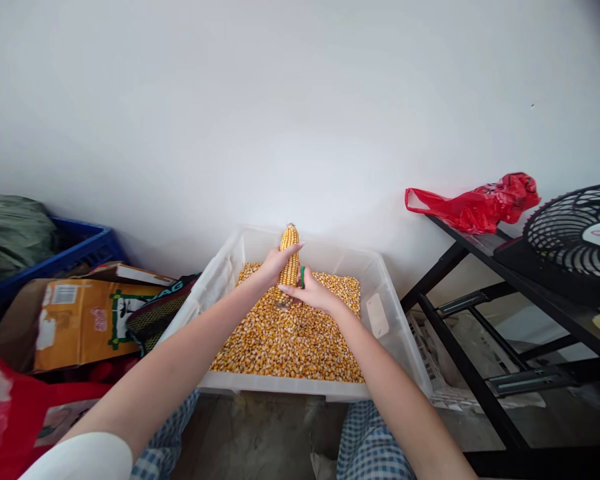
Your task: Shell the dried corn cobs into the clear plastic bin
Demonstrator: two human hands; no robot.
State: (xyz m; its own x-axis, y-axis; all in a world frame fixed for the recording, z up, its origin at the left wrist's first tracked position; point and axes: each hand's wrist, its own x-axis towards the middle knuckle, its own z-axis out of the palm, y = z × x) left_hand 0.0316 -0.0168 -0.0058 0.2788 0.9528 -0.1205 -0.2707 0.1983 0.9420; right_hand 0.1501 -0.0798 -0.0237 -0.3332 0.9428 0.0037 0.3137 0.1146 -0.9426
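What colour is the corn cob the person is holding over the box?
The corn cob is golden orange-yellow, seen best in the head view.

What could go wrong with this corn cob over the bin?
The cob could slip from the left hand and scatter the kernels. The green handle by the right hand might catch its fingers if it is a blade, which I cannot tell. Flicked kernels could clear the bin onto the floor.

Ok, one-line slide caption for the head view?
Left hand grips a corn cob over a clear tub of kernels; right hand holds a green item beside it.
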